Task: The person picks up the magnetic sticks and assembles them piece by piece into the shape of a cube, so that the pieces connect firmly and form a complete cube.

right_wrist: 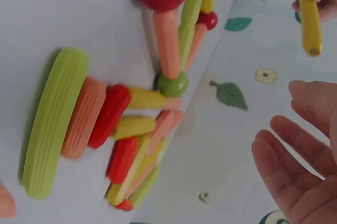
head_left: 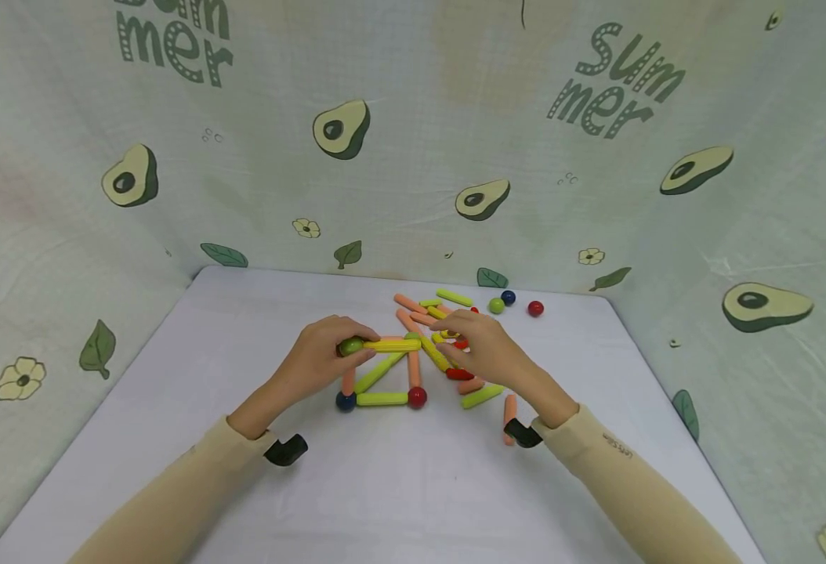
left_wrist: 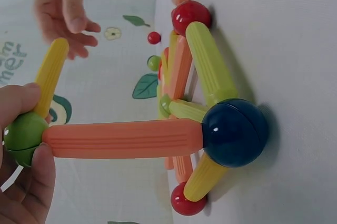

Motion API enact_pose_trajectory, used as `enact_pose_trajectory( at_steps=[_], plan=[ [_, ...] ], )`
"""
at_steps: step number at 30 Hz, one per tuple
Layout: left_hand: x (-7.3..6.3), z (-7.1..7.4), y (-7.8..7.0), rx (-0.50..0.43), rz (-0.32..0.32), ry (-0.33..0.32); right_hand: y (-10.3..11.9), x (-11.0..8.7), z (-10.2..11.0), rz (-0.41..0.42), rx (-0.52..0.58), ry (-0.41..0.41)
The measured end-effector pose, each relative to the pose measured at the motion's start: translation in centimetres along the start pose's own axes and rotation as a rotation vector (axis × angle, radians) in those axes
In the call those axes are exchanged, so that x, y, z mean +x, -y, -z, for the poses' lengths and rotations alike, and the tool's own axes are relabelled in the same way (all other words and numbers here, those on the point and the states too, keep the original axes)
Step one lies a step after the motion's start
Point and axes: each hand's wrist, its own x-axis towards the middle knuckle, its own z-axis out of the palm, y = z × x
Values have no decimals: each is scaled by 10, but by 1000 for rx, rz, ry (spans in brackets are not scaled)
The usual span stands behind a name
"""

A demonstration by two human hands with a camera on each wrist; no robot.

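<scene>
My left hand [head_left: 323, 351] pinches a green ball [left_wrist: 25, 133] between thumb and fingers. From that ball a yellow rod [head_left: 393, 345] sticks out to the right, its far end free. An orange rod [left_wrist: 124, 138] joins the ball to a dark blue ball [left_wrist: 235, 132] on the table, so it stands upright. At table level a lime rod [head_left: 382, 399] links the blue ball with a red ball [head_left: 417, 397]. Just right of the yellow rod, my right hand [head_left: 485, 348] hovers above loose rods, fingers spread and nothing between them in the right wrist view.
Loose rods in lime [right_wrist: 55, 124], orange [right_wrist: 84, 118], red [right_wrist: 109, 116] and yellow lie right of the frame of rods. Farther back are a loose green ball [head_left: 496, 305], a blue ball [head_left: 508, 298] and a red ball [head_left: 536, 309]. A patterned cloth [head_left: 413, 172] hangs behind the table.
</scene>
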Motion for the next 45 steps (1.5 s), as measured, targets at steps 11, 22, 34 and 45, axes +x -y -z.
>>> enact_pose_trajectory(
  at_steps=[11, 22, 34, 45],
  plan=[
    [0, -1, -2, 5, 9, 4, -124, -2, 8, -324, -30, 34],
    [-3, -3, 0, -12, 9, -1, -178, 2, 2, -460, -9, 95],
    [0, -1, 1, -9, 2, -6, -190, 9, -11, -456, -24, 134],
    [-1, 1, 1, -14, 21, -14, -151, 10, 1, -345, -4, 58]
  ],
)
